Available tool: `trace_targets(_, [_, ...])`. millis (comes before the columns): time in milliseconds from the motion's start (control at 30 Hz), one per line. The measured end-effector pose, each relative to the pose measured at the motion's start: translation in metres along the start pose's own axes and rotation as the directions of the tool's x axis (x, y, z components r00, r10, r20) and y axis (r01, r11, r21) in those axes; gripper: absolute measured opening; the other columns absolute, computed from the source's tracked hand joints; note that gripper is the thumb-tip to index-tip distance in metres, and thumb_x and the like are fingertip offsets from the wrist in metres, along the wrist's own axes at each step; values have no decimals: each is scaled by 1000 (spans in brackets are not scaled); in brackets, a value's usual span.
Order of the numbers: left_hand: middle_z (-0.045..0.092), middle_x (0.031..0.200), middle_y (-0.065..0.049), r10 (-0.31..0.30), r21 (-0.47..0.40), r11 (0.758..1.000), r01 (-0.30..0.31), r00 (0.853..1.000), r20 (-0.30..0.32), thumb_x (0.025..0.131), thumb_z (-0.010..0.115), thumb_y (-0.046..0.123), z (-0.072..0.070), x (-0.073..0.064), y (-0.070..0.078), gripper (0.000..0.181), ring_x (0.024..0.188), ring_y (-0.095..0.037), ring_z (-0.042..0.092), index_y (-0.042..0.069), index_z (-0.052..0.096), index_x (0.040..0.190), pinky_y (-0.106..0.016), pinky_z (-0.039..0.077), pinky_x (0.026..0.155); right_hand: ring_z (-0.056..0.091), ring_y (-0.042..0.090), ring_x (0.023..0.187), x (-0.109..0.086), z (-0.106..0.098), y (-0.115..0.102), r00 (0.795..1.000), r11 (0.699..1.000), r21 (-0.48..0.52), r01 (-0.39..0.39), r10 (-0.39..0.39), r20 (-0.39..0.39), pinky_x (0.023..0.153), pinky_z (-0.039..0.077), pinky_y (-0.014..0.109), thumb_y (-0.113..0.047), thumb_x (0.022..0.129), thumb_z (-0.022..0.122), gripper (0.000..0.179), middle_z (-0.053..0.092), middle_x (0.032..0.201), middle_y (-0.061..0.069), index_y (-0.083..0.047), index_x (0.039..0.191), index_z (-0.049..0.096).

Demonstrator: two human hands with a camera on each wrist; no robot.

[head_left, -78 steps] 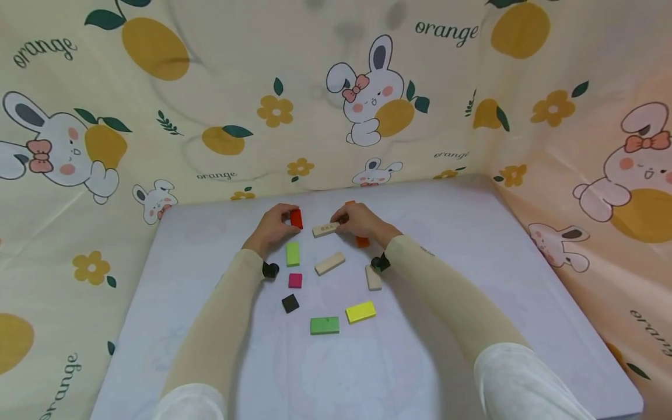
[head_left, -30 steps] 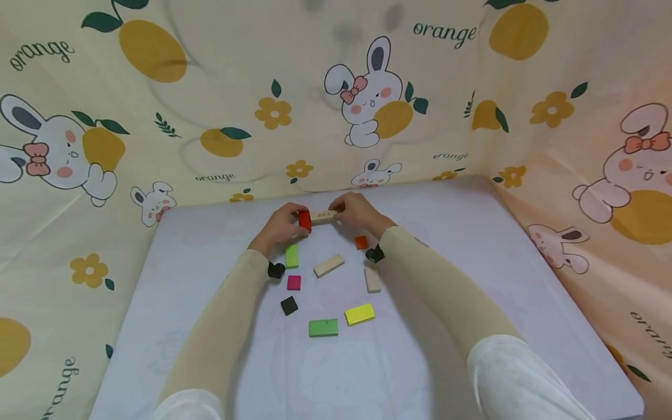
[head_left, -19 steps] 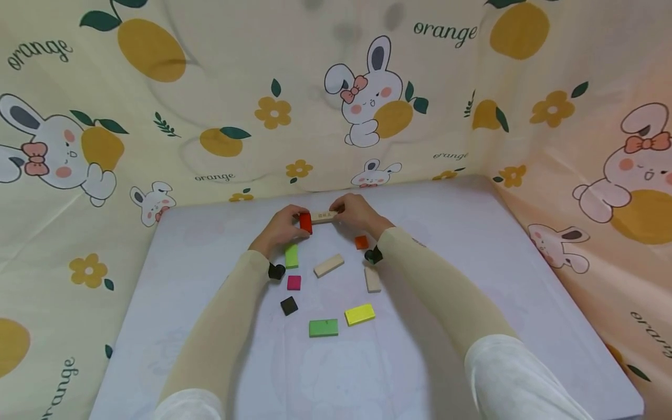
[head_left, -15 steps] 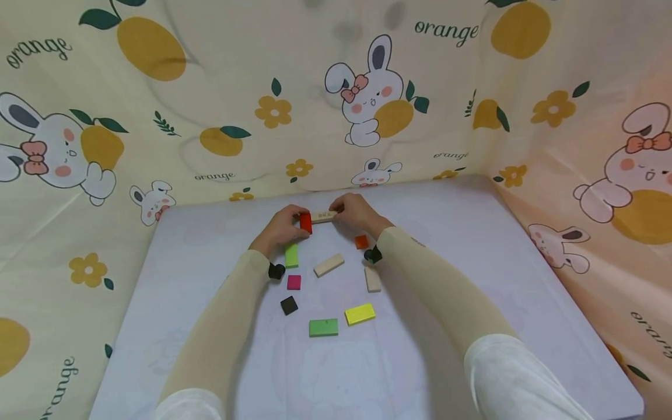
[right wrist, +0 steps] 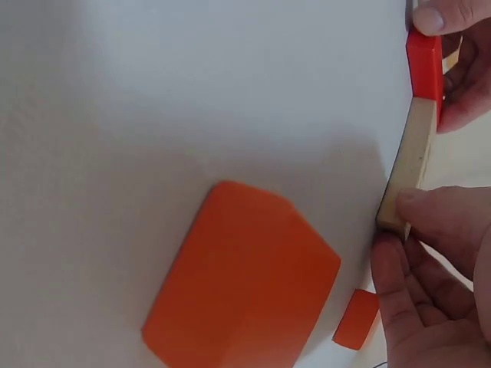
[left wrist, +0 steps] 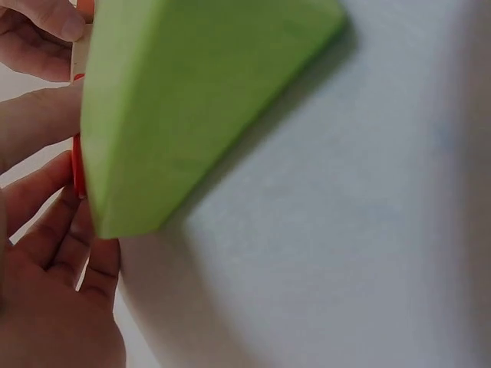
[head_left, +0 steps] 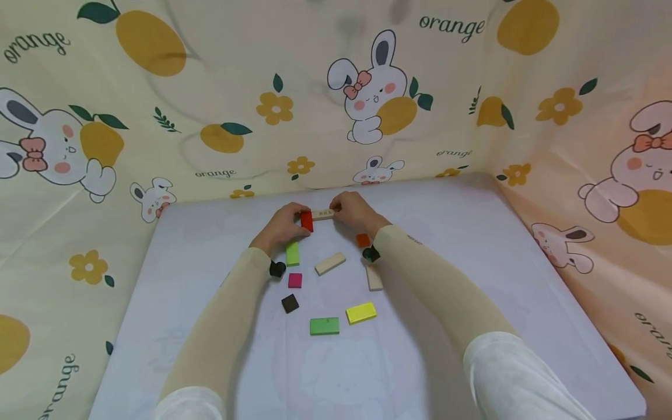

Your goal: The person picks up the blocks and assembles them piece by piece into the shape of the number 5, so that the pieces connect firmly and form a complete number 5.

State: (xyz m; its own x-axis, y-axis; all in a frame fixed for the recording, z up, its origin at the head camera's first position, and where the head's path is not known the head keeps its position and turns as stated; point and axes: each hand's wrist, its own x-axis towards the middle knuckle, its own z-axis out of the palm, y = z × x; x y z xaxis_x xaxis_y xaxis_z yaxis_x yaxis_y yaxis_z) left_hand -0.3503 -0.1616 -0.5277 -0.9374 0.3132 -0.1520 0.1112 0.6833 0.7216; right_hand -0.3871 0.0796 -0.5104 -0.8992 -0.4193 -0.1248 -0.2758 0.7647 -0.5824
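At the far side of the table, my left hand (head_left: pixel 283 226) pinches a red block (head_left: pixel 307 221) between thumb and fingers. My right hand (head_left: pixel 358 211) pinches the right end of a plain wooden block (head_left: pixel 322 214) with dark marks on its face. In the right wrist view the wooden block (right wrist: pixel 409 157) meets the red block (right wrist: pixel 424 65) end to side. A light green block (head_left: pixel 292 254) lies just below my left hand. Below the right hand sits an orange block (head_left: pixel 363 240); a second, smaller-looking orange piece (right wrist: pixel 357 318) shows beyond it in the right wrist view.
Nearer on the white table (head_left: pixel 409 373) lie a second wooden block (head_left: pixel 330 263), a third (head_left: pixel 374 279) by the right wrist, a crimson block (head_left: pixel 295 280), a black block (head_left: pixel 290 303), a green block (head_left: pixel 324 326) and a yellow block (head_left: pixel 361 312). A printed cloth (head_left: pixel 304 52) hangs behind.
The wooden block has moved back and the red block to the right, so the two now meet. In the last half second both hands have stayed almost still.
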Motion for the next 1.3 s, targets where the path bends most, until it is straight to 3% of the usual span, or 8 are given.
trace_targets(867, [53,155,-14,-11,14,1000,12,1000,-4,95,86,16,-7,-1,-2,65,141,-34,49,7,59,153,-50,36,124,60,27,104,0,3,-10,1000,1000,11,-19,19,-8,104,53,41,-3,99,69,33,70,121,10,-4,131,74])
trace_targets(967, [52,157,-13,-24,-12,1000,23,1000,-20,98,82,21,-9,-2,-4,66,140,-34,50,8,56,157,-51,39,122,60,27,107,-3,0,-8,999,998,58,-25,27,-24,103,53,42,-3,99,68,35,69,124,11,-4,133,72])
trace_targets(1100, [47,161,-12,-19,-44,999,15,997,-78,106,71,26,-11,-5,0,60,138,-34,51,10,53,160,-52,44,118,62,29,112,-7,-10,2,995,991,131,-5,19,-100,101,54,44,-3,100,67,34,69,128,12,-3,134,72])
trace_targets(1200, [44,164,-13,60,47,997,-56,994,-86,110,62,23,-11,-8,10,53,143,-34,48,8,53,160,-51,42,120,63,30,113,-10,-20,15,987,989,146,3,20,-159,98,55,44,-4,101,67,32,70,128,14,-2,133,72])
trace_targets(1300, [44,164,-13,132,229,966,-120,991,-38,113,56,19,-7,-10,24,48,148,-33,44,7,54,160,-48,39,123,63,32,114,-14,-30,24,980,987,161,-14,46,-193,97,55,45,-6,101,69,33,69,129,15,-1,133,73])
